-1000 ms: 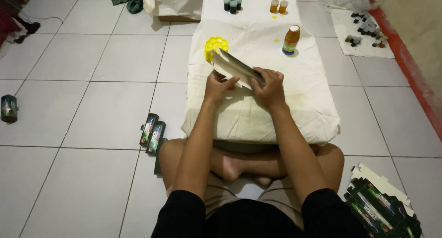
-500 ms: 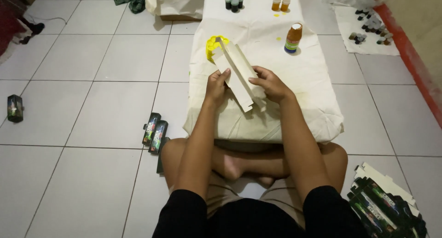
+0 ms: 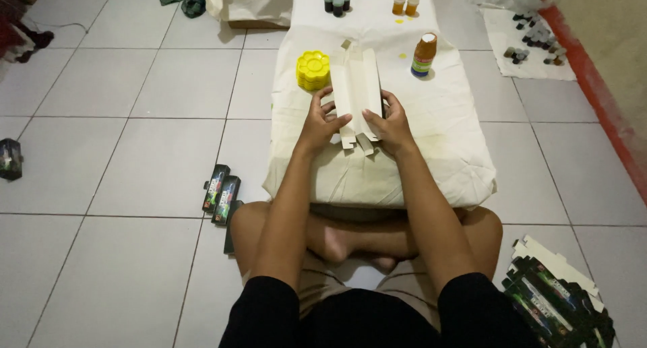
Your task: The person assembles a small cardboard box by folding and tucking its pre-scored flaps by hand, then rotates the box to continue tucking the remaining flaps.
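carton (image 3: 357,92) lies flat between both hands, long axis running away from the body | left hand (image 3: 318,124) grasping its left edge; right hand (image 3: 391,124) its right | yellow palette (image 3: 313,70) just beyond the left hand

Black short sleeves, beige shorts, bare forearms, bare feet

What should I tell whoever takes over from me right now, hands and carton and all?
Left hand and right hand: both grip the pale carton blank, inner side up, near flaps unfolded.
It lies on the cloth-covered table, beside the yellow palette and a bottle.
Done: two folded boxes on the floor, left.
Left: shape this carton; flat blanks are stacked at right.
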